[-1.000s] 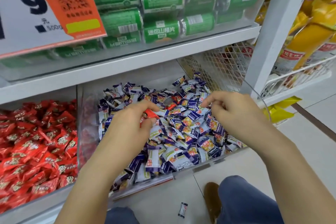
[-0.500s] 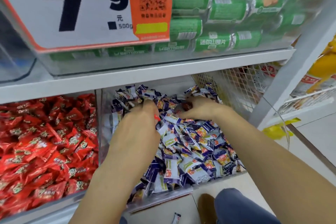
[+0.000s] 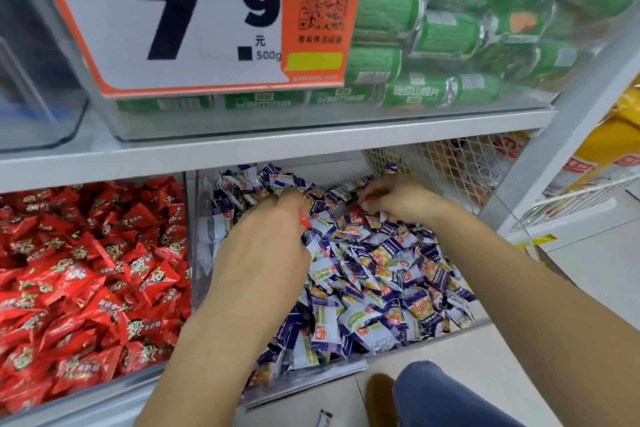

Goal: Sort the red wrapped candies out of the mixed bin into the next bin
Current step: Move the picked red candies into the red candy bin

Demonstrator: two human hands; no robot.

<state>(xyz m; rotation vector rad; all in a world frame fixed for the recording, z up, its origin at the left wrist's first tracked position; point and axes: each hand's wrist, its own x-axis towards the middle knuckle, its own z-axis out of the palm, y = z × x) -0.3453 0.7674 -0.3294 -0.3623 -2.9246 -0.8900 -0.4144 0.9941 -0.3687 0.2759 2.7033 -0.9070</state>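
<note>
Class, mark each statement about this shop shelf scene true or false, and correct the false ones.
1. The left hand holds a red candy. True.
2. The red bin lies right of the mixed bin. False: it lies to the left.
3. Both hands are over the mixed bin. True.
4. The right hand rests on the price sign. False: it is among the candies.
5. Green packs sit on the upper shelf. True.

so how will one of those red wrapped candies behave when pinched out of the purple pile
A red candy probably lifts easily: it looks small beside the right hand. Its glossy, crinkled wrapper may be slippery, so pinching a flared end seems safer. Neighbours in the mixed bin lie loose and will likely shift.
</note>
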